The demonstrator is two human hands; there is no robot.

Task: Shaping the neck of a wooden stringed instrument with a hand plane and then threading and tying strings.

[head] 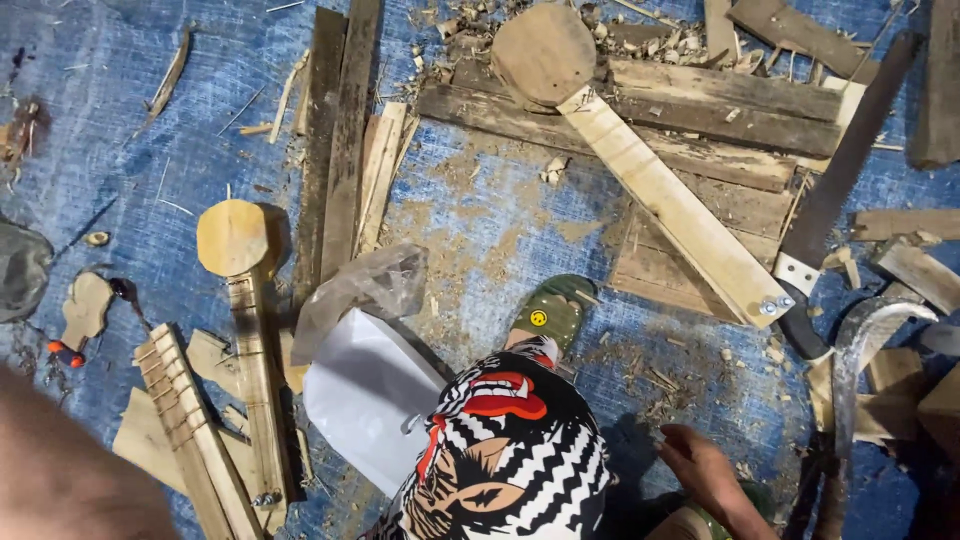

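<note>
Blue tarp, right grip — loosely curled, empty, near machete

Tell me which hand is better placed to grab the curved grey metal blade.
Right. The right hand lies nearest the curved grey metal blade, on that same side; the left hand is out of view.

Open tarp between plank stack and wooden paddle.

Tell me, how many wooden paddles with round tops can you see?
2. The big paddle lies at the top, slanting down to the right across dark planks. The small paddle lies on the left of the blue tarp. Others may hide under the scraps.
</note>
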